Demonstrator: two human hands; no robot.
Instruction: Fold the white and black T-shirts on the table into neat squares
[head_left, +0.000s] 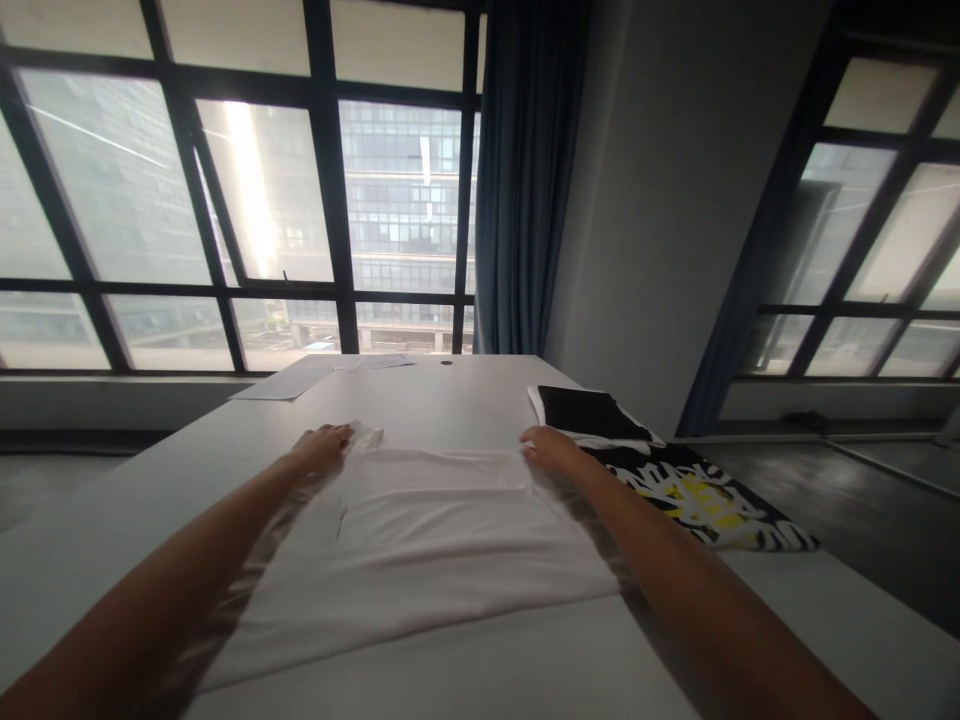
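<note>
A white cloth point(450, 540), perhaps a garment, lies spread over the white table with soft creases across it. My left hand point(324, 447) is at its far left corner, fingers closed on a bunched bit of the fabric. At the far right corner my right hand point(551, 450) pinches the edge between thumb and fingers. Between the two hands the far edge runs nearly straight. The cloth's near edge slants across the table in front of me, and my forearms cover parts of its sides.
Right of my right hand lie a folded black and white cloth point(589, 413) and a black fabric piece with white and yellow lettering point(697, 495). Paper sheets point(289, 380) rest at the table's point(442, 405) far left. Beyond stand windows, a blue curtain point(521, 200) and a pillar point(652, 200).
</note>
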